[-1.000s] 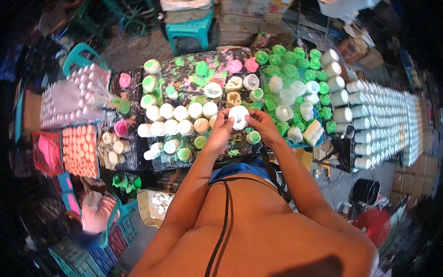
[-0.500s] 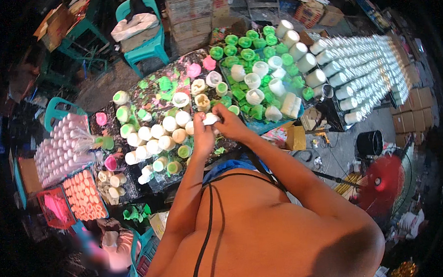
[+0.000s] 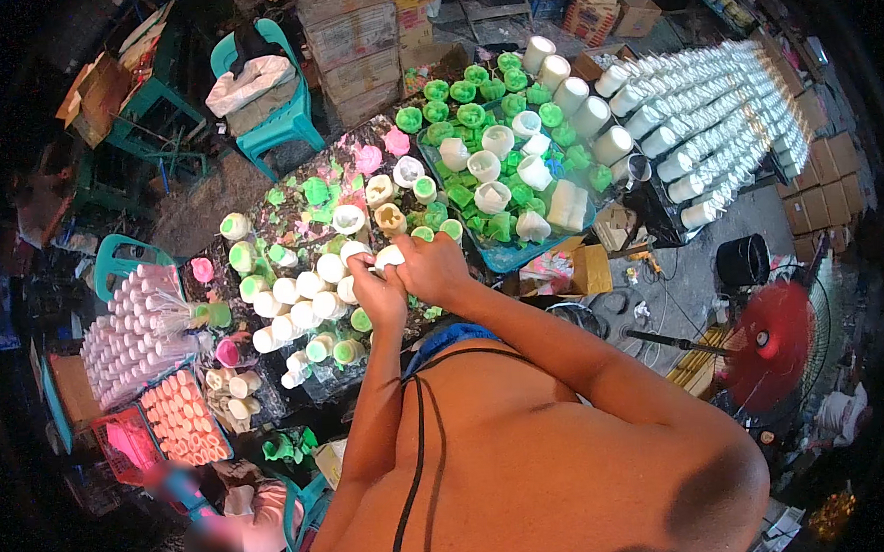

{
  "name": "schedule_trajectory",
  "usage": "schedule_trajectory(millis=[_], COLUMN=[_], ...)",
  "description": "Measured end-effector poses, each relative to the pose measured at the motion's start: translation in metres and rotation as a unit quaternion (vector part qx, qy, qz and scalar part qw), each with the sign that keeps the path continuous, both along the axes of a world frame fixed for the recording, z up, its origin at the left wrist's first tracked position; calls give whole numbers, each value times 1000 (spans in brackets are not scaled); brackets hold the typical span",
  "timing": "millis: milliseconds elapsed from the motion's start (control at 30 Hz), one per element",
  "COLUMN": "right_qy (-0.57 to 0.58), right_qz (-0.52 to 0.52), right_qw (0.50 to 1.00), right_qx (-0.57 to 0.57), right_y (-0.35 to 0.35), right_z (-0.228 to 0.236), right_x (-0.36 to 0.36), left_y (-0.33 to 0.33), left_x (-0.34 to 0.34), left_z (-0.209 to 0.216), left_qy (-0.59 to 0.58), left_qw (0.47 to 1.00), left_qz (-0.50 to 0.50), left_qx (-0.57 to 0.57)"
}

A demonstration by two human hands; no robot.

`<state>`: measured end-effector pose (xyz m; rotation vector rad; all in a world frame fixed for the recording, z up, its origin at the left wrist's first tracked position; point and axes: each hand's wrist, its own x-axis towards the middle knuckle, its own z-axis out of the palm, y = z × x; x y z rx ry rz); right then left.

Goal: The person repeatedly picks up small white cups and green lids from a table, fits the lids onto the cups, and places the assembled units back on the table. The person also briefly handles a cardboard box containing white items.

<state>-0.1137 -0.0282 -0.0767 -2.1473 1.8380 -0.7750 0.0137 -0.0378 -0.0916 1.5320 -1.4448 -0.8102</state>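
Observation:
Both hands meet over the near side of the cluttered table (image 3: 264, 210), fingers closed around a small white wax-like piece (image 3: 390, 256). My left hand (image 3: 379, 291) pinches it from the left. My right hand (image 3: 434, 268) grips it from the right, and the fingers cover much of it. Just left of my fingertips is the end of a row of white rounded cylinders (image 3: 310, 285). Beyond my hands stand a cream cup with a ragged rim (image 3: 390, 219) and a white cup (image 3: 349, 219). Several cylinders rimmed in green (image 3: 347, 351) stand near my left wrist.
A blue tray (image 3: 506, 261) of green and white cup-shaped pieces stands right of my hands. Rows of white cylinders (image 3: 669, 124) fill the far right. Pink cylinders (image 3: 135, 327) and an orange-filled tray (image 3: 185, 419) are left. A red fan (image 3: 765, 344) stands right; another person (image 3: 265, 515) sits lower left.
My hands have moved slightly left with the white piece, closer to the row of white cylinders. The whole view has shifted a little.

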Motion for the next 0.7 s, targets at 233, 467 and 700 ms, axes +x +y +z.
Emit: schedule_trajectory(millis=[233, 467, 700], right_qy=[-144, -115, -113], right_qz=[85, 31, -14], right_qw=[986, 992, 991], right_qx=[8, 51, 73], right_y=[4, 9, 0], right_z=[16, 10, -4], right_x=[-20, -9, -20], left_y=[-6, -9, -11], left_x=[7, 1, -16], left_z=[-22, -20, -13], left_qy=[1, -65, 235], left_qw=[1000, 990, 941], left_qz=[16, -16, -103], left_qx=[-19, 127, 221])
